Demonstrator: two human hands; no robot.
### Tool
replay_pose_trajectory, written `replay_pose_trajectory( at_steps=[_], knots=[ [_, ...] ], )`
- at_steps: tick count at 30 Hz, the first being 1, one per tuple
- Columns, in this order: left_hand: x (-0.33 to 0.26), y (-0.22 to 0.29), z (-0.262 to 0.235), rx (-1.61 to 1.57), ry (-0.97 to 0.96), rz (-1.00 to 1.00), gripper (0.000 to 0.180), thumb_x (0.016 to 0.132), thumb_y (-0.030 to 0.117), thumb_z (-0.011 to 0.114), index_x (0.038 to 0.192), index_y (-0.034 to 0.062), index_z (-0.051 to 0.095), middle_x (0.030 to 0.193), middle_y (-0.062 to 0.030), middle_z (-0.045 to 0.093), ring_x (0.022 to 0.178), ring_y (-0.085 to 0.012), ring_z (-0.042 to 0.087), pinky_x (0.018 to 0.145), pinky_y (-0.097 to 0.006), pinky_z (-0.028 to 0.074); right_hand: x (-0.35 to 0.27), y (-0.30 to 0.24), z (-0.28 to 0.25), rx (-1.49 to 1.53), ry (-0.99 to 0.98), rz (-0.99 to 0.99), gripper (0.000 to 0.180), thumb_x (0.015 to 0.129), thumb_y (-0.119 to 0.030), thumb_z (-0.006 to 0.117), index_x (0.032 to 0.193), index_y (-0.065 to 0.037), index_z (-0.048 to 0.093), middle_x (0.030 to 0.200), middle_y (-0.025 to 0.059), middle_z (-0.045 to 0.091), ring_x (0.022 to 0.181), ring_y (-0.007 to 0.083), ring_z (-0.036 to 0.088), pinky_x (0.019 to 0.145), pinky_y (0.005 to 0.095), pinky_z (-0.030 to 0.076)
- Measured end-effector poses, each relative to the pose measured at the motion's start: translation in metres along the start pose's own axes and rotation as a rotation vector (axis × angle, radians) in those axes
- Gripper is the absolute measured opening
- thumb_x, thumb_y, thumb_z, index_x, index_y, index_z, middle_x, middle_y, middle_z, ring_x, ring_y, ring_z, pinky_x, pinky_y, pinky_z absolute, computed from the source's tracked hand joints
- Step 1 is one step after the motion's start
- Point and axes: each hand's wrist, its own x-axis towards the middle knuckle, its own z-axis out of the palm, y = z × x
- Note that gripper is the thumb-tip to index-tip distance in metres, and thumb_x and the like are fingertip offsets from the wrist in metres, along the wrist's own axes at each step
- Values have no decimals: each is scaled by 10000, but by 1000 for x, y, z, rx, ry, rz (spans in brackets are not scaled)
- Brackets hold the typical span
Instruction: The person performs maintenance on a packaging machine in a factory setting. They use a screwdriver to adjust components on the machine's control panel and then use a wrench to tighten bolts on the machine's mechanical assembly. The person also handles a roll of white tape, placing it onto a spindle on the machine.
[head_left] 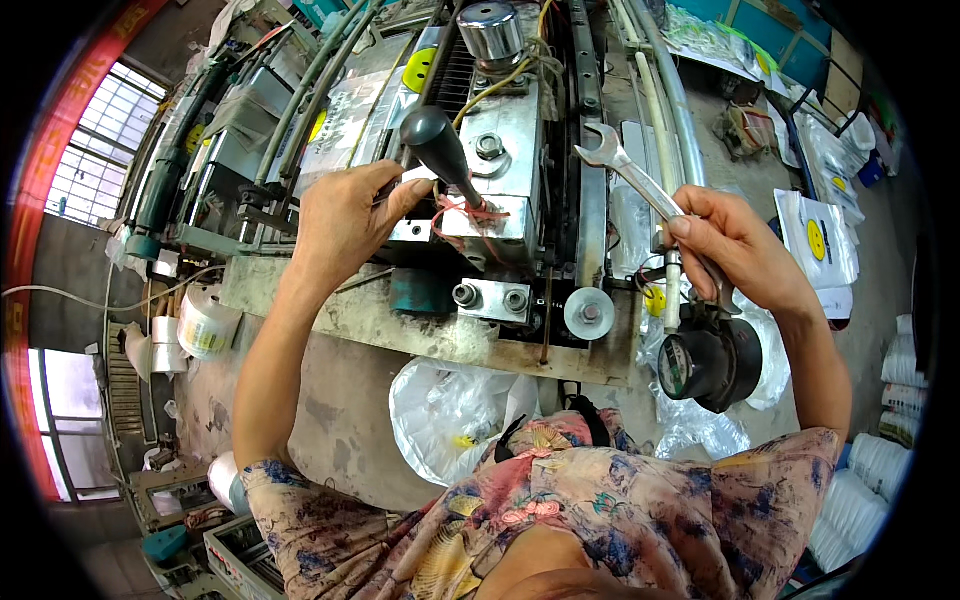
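Observation:
My right hand [735, 240] grips a steel open-ended wrench [640, 180]. Its open jaw points up and left over the machine's right rail. At the left side of a metal block [515, 200], my left hand [345, 215] has its thumb and fingers drawn in. Whatever it may pinch there is too small to make out. Close to that thumb, a black-knobbed lever [440, 145] leans up from the block, with red string [470, 225] tied round its base. A large bolt [490, 147] with a washer sits on the block's top.
A chrome cylinder [490, 35] stands behind the block. Lower down are a plate with two socket bolts [492, 300] and a round metal wheel [589, 313]. A black round gauge [710, 365] juts out below my right hand. A clear plastic bag [450, 420] lies by my body.

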Motion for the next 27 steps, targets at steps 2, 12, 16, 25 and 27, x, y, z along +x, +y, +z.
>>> replay_pose_trajectory(
  at_steps=[2, 12, 16, 25, 27],
  knots=[
    [4, -9, -1, 40, 30, 62, 412, 875, 441, 645, 768, 44, 637, 609, -141, 572, 576, -328, 572, 539, -409, 420, 7, -6, 4, 38, -18, -36, 233, 1022, -235, 460, 958, -21, 527, 567, -20, 519, 438, 34, 479, 425, 181, 372],
    [-46, -13, -31, 84, 111, -130, 357, 823, 390, 710, 805, 35, 669, 662, -116, 600, 601, -288, 581, 551, -363, 431, 100, -45, 26, -676, 218, -590, 371, 921, -349, 596, 865, 17, 620, 619, 96, 549, 530, 254, 558, 555, 434, 439],
    [-80, 2, -45, 89, 202, -89, 273, 780, 266, 772, 806, 18, 661, 676, -108, 605, 586, -259, 573, 548, -345, 435, 128, -71, 49, -1075, 187, -569, 430, 887, -398, 633, 813, 26, 650, 646, 186, 600, 636, 370, 626, 633, 469, 500],
    [-146, 1, -50, 88, 229, -96, 270, 824, 232, 751, 856, -15, 647, 703, -110, 596, 588, -204, 555, 560, -294, 436, 140, -79, 65, -1305, 143, -544, 461, 849, -405, 663, 776, 50, 640, 736, 219, 643, 779, 393, 654, 721, 471, 525],
    [-148, 2, -49, 112, 243, -71, 257, 824, 223, 750, 856, -11, 648, 694, -110, 591, 581, -205, 552, 557, -298, 435, 146, -77, 61, -1312, 125, -559, 470, 845, -406, 668, 771, 57, 632, 733, 219, 637, 769, 390, 652, 719, 470, 522]
  ],
)
